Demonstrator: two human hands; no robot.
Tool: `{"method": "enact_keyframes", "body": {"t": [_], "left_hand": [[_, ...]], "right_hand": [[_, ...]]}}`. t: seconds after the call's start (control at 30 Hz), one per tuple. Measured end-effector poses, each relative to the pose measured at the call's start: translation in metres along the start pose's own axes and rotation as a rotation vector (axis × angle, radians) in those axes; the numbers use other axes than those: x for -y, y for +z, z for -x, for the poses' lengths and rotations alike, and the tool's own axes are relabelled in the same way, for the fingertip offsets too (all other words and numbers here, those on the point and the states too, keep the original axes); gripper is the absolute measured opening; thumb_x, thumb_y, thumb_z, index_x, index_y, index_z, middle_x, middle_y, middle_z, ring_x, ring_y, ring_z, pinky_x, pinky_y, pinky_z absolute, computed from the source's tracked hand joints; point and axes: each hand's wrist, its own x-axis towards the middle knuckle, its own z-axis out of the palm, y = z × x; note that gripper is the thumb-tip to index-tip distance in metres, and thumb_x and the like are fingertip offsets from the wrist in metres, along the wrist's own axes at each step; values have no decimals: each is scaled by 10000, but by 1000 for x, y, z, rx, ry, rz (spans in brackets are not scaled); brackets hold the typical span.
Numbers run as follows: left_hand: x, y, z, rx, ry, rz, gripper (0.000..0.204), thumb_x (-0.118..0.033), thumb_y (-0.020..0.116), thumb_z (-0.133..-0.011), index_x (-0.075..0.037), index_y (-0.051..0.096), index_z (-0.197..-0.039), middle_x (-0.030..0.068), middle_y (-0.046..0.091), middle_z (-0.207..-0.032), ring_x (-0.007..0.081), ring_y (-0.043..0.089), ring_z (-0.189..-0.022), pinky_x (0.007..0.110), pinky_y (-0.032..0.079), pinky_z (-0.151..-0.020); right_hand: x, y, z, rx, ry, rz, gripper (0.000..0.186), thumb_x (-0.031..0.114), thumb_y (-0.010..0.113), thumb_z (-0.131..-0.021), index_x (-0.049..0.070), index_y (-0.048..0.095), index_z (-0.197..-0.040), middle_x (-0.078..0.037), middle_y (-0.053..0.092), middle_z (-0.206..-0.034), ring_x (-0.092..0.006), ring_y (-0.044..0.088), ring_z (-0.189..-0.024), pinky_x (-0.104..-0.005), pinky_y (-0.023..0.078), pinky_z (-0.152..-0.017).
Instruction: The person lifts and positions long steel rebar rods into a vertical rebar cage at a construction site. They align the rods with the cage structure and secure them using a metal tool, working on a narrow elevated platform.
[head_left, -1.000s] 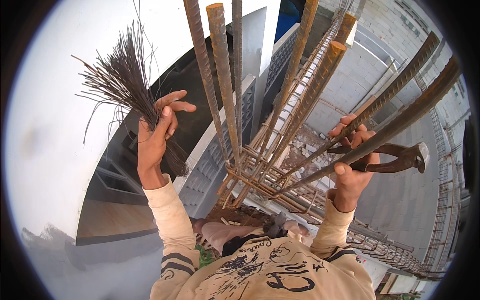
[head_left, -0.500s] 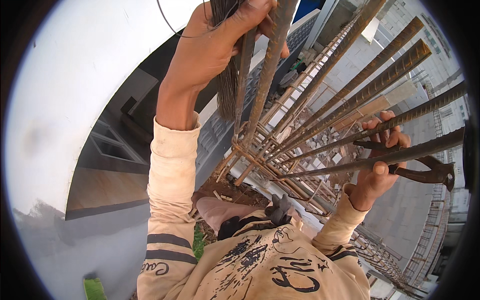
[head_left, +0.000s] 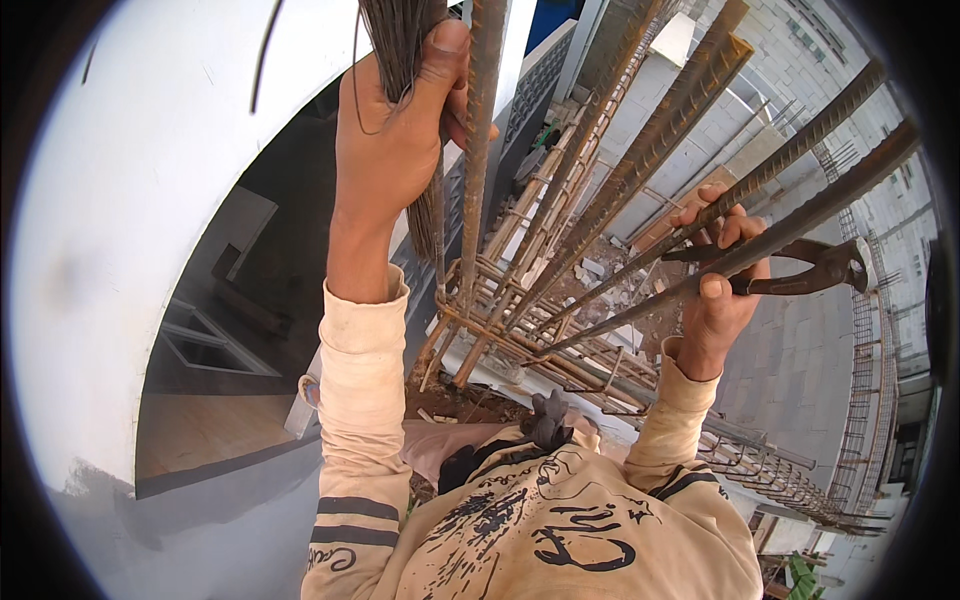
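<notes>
The left hand [head_left: 395, 130] grips a bundle of thin wires [head_left: 400, 40] against an upright steel bar [head_left: 478, 150]. The right hand [head_left: 715, 275] holds pincers [head_left: 815, 270] and a slanted bar [head_left: 800, 215].

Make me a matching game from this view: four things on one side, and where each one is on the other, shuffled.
Things:
1. bundle of thin wire
2. pincers
3. upright rusty bar
4. rebar ties

Places:
A. in the right hand, against a slanting bar
B. low down, ringing the column cage
C. under the left hand's thumb
D. held in the left hand, ends hanging below it

Pairs: 1-D, 2-A, 3-C, 4-B
</notes>
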Motion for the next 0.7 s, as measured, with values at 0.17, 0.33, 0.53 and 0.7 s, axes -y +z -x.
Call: {"method": "enact_keyframes", "body": {"t": [0.17,0.33,0.53,0.7], "left_hand": [[3,2,5,-4,9,-73,447,-451,537,-1016,-27,648,-931,39,614,-604,141,650,-542,262,503,-506],[19,20,3,-311,145,-299,314,-328,727,-862,-53,708,-1013,178,646,-659,364,642,-624,431,515,-633],[27,49,-21,-297,58,-443,373,-441,735,-766,-93,723,-899,120,678,-801,321,646,-907,448,486,-788],[41,71,-49,-312,61,-444,410,-503,696,-755,-119,743,-889,96,689,-849,304,639,-929,435,477,-800]], "right_hand": [[-6,-11,5,2,-20,63,647,361,828,-782,-20,529,-1210,-230,541,-1270,-308,605,-1026,-470,533,-893],[-3,-12,-7,126,43,47,578,370,682,-912,-40,518,-1284,-199,537,-1329,-290,583,-1075,-460,497,-972],[-6,-21,-32,108,-64,103,412,394,634,-941,47,605,-1161,-148,616,-1158,-258,618,-945,-422,521,-790],[1,-42,-46,95,137,157,481,449,640,-922,46,624,-1183,-134,628,-1127,-289,610,-945,-471,505,-837]]}}
